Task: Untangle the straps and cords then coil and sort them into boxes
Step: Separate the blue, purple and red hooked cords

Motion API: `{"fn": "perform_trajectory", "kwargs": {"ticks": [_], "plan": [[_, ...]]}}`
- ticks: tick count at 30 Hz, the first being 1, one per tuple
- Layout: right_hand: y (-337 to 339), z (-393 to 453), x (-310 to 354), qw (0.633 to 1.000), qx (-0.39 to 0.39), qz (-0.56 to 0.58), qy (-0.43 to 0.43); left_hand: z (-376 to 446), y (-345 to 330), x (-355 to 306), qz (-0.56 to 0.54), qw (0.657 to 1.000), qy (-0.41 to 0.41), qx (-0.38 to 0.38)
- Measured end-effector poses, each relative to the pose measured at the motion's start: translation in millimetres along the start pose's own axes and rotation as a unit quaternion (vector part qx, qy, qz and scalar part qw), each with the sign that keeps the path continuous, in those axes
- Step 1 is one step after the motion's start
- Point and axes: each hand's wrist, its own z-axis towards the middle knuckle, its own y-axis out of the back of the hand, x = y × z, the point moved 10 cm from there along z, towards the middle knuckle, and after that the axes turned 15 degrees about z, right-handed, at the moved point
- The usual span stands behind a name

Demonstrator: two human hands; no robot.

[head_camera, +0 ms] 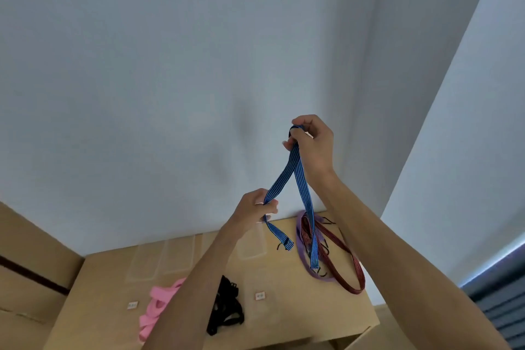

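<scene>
A blue striped elastic strap (301, 182) hangs folded over in the air above the table. My right hand (311, 145) pinches its top fold, held high. Lower and to the left, my left hand (255, 210) grips one leg of the strap, whose short end with a black hook (284, 244) dangles below. The other leg drops to the table onto a pile holding a dark red strap (341, 258) and a purple strap (302, 258). A pink strap (159, 304) and a black strap (224, 307) lie at the table's front, partly hidden by my left forearm.
The wooden table (284, 321) stands against a white wall. Several clear plastic boxes (159, 258) sit along its back edge. Two small labels (260, 296) lie on the top. Cardboard boxes (31, 264) stand to the left, and a dark slatted surface (500, 293) is at right.
</scene>
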Motion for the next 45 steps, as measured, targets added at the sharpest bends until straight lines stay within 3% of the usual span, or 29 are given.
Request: {"fn": "perform_trajectory", "kwargs": {"ticks": [3, 6, 9, 12, 16, 19, 23, 27, 29, 34, 39, 42, 45], "plan": [[10.9, 0.0, -0.8, 0.999, -0.028, 0.011, -0.017, -3.6, -4.3, 22.1, 0.02, 0.998, 0.023, 0.058], [2.3, -4.8, -2.1, 0.999, -0.003, -0.029, -0.029, -9.7, -21.7, 19.2, 0.109, 0.987, 0.004, 0.114], [-22.1, -16.9, -5.8, 0.996, 0.065, -0.042, -0.046, -14.5, -29.8, -24.2, 0.066, 0.992, -0.06, 0.088], [-38.2, -22.4, 1.5, 0.993, 0.102, -0.052, -0.018, -10.6, -13.6, -63.2, 0.045, 0.994, -0.101, -0.013], [-13.6, -12.0, 18.6, 0.997, 0.013, -0.05, 0.052, -10.6, 18.1, -73.6, 0.042, 0.991, -0.109, -0.066], [7.6, -7.6, 11.7, 0.997, -0.062, 0.015, 0.042, -7.6, 23.0, -60.7, 0.1, 0.989, -0.101, -0.05], [-9.1, -11.8, 2.8, 0.996, -0.058, 0.064, 0.037, -4.2, -17.8, -13.6, 0.211, 0.977, -0.033, -0.002], [-11.4, -4.1, 6.3, 0.996, -0.053, 0.041, 0.053, -6.6, -25.6, 33.2, 0.205, 0.979, -0.006, -0.019], [3.2, 5.1, -0.1, 0.997, -0.058, -0.004, 0.054, -5.7, -8.0, 47.8, 0.156, 0.985, 0.021, -0.074], [84.1, 22.0, -82.4, 0.978, -0.141, -0.137, -0.072, -8.0, 55.1, 34.0, 0.062, 0.97, 0.018, -0.233], [154.6, -4.8, -153.4, 0.907, -0.147, -0.314, -0.238, 1.3, 89.7, -15.6, 0.167, 0.939, -0.062, -0.296], [160.4, -21.0, -173.3, 0.878, -0.102, -0.357, -0.302, 11.5, 91.3, -39.3, 0.192, 0.937, -0.089, -0.277], [106.7, -13.8, -162.9, 0.929, 0.007, -0.287, -0.231, 22.2, 72.5, -66.5, 0.218, 0.946, -0.126, -0.203]]}}
